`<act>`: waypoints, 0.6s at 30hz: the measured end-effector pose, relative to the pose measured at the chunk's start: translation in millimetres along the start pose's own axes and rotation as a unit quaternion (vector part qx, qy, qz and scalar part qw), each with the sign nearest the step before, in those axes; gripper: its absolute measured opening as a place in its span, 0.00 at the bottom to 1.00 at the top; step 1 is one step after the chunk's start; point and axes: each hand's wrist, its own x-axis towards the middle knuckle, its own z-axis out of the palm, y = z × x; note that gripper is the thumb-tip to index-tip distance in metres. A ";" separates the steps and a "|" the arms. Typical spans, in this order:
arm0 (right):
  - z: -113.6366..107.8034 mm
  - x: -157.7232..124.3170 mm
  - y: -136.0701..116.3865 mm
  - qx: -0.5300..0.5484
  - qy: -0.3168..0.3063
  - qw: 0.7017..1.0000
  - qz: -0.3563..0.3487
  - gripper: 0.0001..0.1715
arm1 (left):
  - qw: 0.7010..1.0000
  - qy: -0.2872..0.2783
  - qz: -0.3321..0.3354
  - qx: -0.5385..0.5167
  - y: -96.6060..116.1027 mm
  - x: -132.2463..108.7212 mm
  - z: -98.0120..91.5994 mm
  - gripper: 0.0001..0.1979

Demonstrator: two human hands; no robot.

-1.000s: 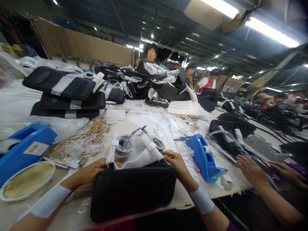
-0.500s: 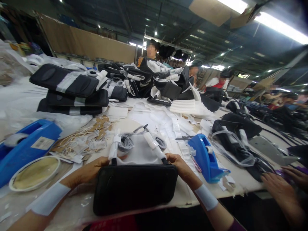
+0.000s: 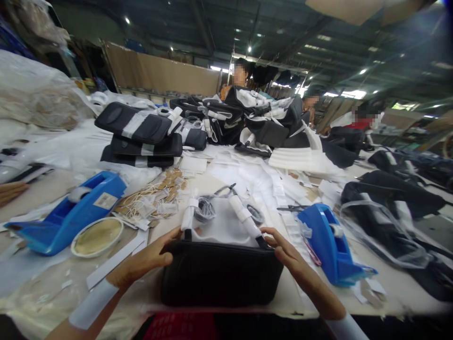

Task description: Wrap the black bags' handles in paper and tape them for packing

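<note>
A black handbag [image 3: 222, 276] stands at the table's front edge, facing me, with white padding [image 3: 222, 222] rising behind its top edge. Its handles [image 3: 244, 215] are wrapped in white, and clear-wrapped coils sit beside them. My left hand [image 3: 150, 257] holds the bag's upper left corner, thumb in front and fingers reaching behind. At the upper right corner, my right hand [image 3: 283, 248] grips the bag near the handle's base, its fingers partly spread. White bands cover both my wrists.
Blue tape dispensers stand left [image 3: 74, 212] and right [image 3: 331, 245]. A round dish [image 3: 97, 236] and strung tags [image 3: 155, 193] lie left. Several black bags [image 3: 138, 125] are piled behind, and another black bag [image 3: 382, 226] lies right. A co-worker's hand [image 3: 12, 191] shows far left.
My view has swung left, so the scene sits farther right. The bag's front has tipped, and my left thumb now shows in front. The co-worker's hands at right have left view.
</note>
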 end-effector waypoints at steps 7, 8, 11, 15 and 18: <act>31.7 -11.5 13.7 -0.026 0.156 0.987 0.024 0.24 | 0.996 0.061 0.004 0.063 -18.3 2.1 13.4 0.31; 35.5 -12.5 16.1 -0.025 0.171 0.984 0.035 0.23 | 0.995 0.077 0.007 0.057 -22.6 1.9 16.0 0.30; 42.0 -14.4 20.4 -0.038 0.197 0.977 0.066 0.23 | 0.989 0.139 0.010 0.039 -34.9 0.1 23.7 0.25; 38.7 -13.7 11.5 -0.124 0.210 0.967 0.071 0.23 | 0.988 0.153 0.019 -0.008 -42.8 -3.5 32.4 0.21; 30.9 -11.8 -2.6 -0.195 0.176 0.963 0.060 0.21 | 0.988 0.153 0.018 -0.025 -42.6 -7.7 37.6 0.21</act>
